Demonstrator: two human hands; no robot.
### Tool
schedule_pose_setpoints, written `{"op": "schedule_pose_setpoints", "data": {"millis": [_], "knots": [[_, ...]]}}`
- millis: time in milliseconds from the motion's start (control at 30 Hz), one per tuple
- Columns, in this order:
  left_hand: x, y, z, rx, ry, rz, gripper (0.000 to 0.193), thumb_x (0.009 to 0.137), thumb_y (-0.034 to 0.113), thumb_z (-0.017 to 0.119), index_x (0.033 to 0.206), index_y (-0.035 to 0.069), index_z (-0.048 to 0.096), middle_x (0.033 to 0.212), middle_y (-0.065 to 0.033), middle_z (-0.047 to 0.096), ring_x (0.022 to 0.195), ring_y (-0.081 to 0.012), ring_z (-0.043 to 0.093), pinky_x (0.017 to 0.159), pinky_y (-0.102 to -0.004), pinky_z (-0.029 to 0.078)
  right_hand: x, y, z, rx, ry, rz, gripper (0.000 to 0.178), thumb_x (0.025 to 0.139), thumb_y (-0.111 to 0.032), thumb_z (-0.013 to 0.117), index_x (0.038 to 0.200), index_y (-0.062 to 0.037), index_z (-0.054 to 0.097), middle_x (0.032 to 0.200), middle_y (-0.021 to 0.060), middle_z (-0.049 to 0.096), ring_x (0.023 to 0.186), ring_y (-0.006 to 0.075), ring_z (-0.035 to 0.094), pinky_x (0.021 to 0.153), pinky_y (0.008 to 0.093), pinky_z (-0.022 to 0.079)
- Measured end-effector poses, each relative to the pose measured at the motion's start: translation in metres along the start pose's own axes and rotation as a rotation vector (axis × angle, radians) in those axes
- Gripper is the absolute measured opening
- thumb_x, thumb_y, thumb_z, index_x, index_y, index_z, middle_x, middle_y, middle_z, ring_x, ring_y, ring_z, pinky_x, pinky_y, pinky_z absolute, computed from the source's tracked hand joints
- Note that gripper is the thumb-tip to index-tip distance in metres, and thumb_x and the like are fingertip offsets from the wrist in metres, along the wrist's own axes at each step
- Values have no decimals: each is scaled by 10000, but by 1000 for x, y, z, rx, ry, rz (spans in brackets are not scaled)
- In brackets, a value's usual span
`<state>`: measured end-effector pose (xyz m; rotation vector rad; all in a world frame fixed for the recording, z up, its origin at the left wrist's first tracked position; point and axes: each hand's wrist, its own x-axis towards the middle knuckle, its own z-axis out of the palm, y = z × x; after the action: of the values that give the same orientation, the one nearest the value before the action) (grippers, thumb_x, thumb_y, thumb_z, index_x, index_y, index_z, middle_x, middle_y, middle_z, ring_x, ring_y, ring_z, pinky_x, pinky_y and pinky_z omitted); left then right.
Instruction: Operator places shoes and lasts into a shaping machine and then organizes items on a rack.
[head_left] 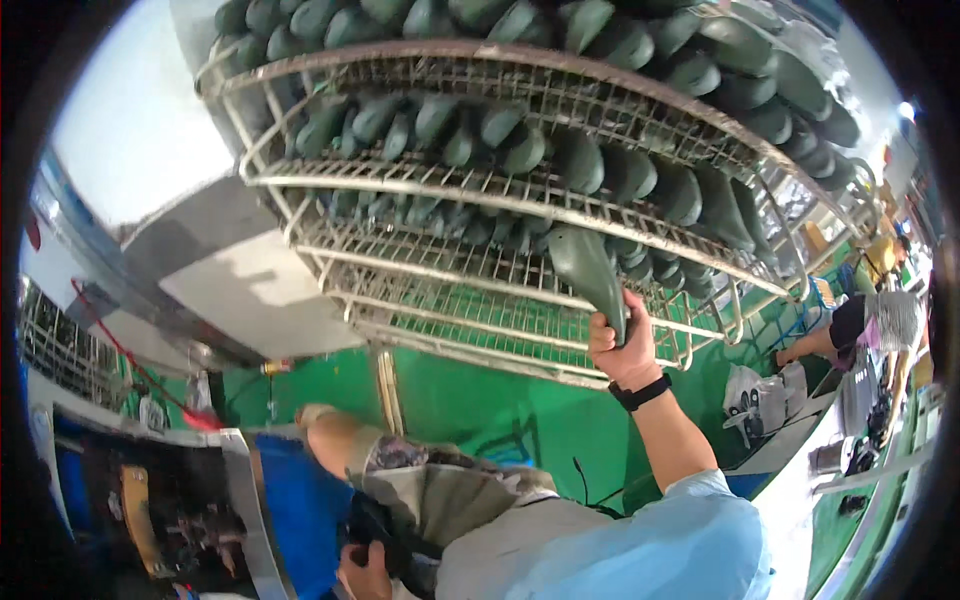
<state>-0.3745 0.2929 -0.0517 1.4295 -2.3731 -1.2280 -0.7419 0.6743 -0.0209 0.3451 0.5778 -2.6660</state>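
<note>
My right hand [625,345], with a black band at the wrist, is stretched forward to the wire rack. Its fingers wrap round the narrow end of a dark green shoe last [585,262], whose broad end tilts up toward the shelf edge. Low in the view, close to my body, my left hand [366,572] is closed on a black item [385,535]. Its kind is not clear, as the hand and the picture's lower edge hide part of it.
The metal wire rack [450,190] carries rows of dark green lasts [520,140] on several shelves. A blue-topped bench [295,510] and machine [150,510] stand at left. At right are a white table [790,510], a plastic bag [765,400] and another person [850,325].
</note>
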Motion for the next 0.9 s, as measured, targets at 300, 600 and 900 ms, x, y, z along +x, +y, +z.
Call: {"op": "schedule_pose_setpoints", "data": {"millis": [300,600,900], "knots": [[-27,3,11,36,132,-14,347,796,294,765,845,-45,706,784,-216,706,768,-347,694,758,-405,523,29,39,32,-1408,-12,-562,467,903,-194,715,1317,-2,614,950,133,718,689,210,680,567,360,538],[-49,-50,14,-75,186,-146,434,787,378,795,919,-26,708,829,-215,706,817,-360,683,789,-425,514,134,68,53,-2409,-323,-1166,510,863,-197,739,1358,-202,617,1122,177,611,1018,375,602,867,462,535],[-31,-42,18,11,146,-58,434,806,390,783,932,-16,697,865,-198,706,821,-390,665,772,-444,504,156,98,29,-2504,-188,-1241,534,930,-268,641,1435,-135,528,1383,293,488,1250,456,466,1065,528,388]]}}
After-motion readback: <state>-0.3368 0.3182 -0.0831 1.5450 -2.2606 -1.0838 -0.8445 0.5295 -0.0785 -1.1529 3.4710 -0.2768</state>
